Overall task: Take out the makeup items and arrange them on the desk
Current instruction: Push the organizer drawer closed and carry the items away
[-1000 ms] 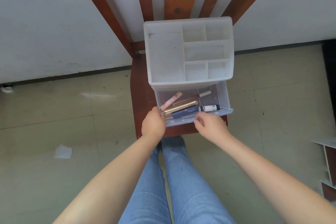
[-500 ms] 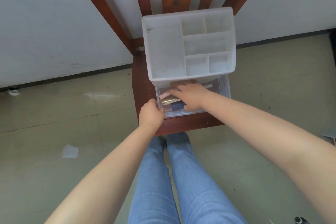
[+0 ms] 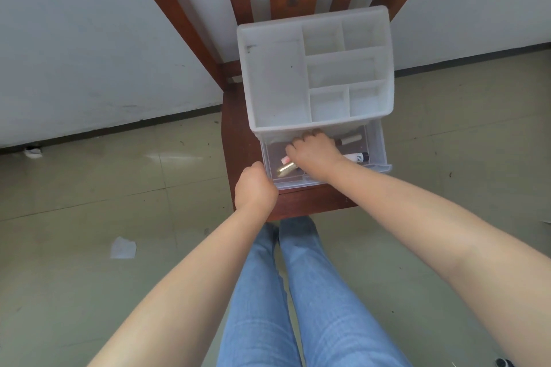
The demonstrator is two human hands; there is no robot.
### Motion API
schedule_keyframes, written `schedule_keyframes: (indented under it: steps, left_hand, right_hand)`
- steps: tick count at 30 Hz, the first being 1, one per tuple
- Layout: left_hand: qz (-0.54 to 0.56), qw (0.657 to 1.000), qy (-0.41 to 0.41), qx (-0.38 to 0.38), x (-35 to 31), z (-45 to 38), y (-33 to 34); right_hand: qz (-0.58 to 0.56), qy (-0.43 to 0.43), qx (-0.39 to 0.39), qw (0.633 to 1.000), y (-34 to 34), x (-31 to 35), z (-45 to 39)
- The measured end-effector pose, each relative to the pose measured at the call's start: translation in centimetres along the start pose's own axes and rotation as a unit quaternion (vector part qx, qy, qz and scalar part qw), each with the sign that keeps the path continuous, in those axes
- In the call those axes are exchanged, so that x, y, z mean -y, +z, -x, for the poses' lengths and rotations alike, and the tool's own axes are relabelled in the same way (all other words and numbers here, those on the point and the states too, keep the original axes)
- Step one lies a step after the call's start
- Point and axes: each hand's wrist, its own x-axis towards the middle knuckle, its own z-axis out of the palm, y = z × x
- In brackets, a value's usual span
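The left hand [image 3: 255, 188] grasps the front corner of the clear drawer [image 3: 376, 148], while the right hand [image 3: 316, 152] curls over the makeup tubes [image 3: 356, 157] inside, its grip hidden.

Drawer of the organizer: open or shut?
Open: the drawer juts out from under the organizer, tubes visible inside, right hand reaching in.
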Motion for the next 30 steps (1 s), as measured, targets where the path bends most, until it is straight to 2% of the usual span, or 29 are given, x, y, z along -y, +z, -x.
schedule_keyframes:
  steps: [5,7,10,12,15,17,19,21,23,25,26,28,30]
  left_hand:
    - [0.003,1.000,0.001,-0.003,0.1,0.0,-0.1]
    - [0.003,1.000,0.001,-0.002,0.1,0.1,-0.1]
    - [0.001,1.000,0.003,-0.004,0.0,0.3,-0.1]
    - [-0.003,1.000,0.007,-0.007,-0.2,0.5,-0.2]
    - [-0.007,1.000,0.018,-0.012,-0.3,0.5,-0.1]
    - [-0.003,1.000,0.018,-0.021,-0.4,0.6,0.0]
    - [-0.020,0.999,0.010,-0.049,-0.6,0.8,0.1]
    - [-0.089,0.990,0.031,-0.103,-0.7,1.2,0.3]
    - [-0.152,0.971,0.124,-0.137,-1.0,1.6,0.6]
    - [-0.196,0.945,0.243,-0.093,-2.1,1.4,1.3]
    - [-0.211,0.935,0.278,-0.058,-3.1,1.0,1.6]
    - [-0.216,0.933,0.289,0.013,-5.4,-0.3,2.6]
    - [-0.204,0.938,0.272,0.071,-7.8,-1.5,3.6]
  right_hand:
    - [0.011,0.011,-0.098,0.995,-1.1,0.4,1.2]
    - [-0.052,0.025,-0.134,0.989,-1.7,0.3,2.2]
    - [-0.201,0.090,-0.179,0.959,-1.8,0.0,5.2]
    - [-0.264,0.136,-0.126,0.947,-0.7,0.3,8.1]
    - [-0.251,0.146,0.046,0.956,2.4,1.3,11.3]
    - [-0.232,0.167,0.100,0.953,4.2,1.6,11.8]
    - [-0.202,0.195,0.097,0.955,5.7,1.1,11.3]
    - [-0.182,0.211,0.093,0.956,6.6,0.6,10.5]
    - [-0.134,0.215,0.064,0.965,7.0,0.4,9.9]
    - [-0.092,0.228,0.016,0.969,6.8,0.2,9.4]
    - [-0.102,0.226,0.027,0.968,6.9,0.1,9.1]
    - [-0.131,0.208,0.057,0.968,7.7,0.1,8.7]
    - [-0.086,0.210,0.008,0.974,7.5,-0.2,8.9]
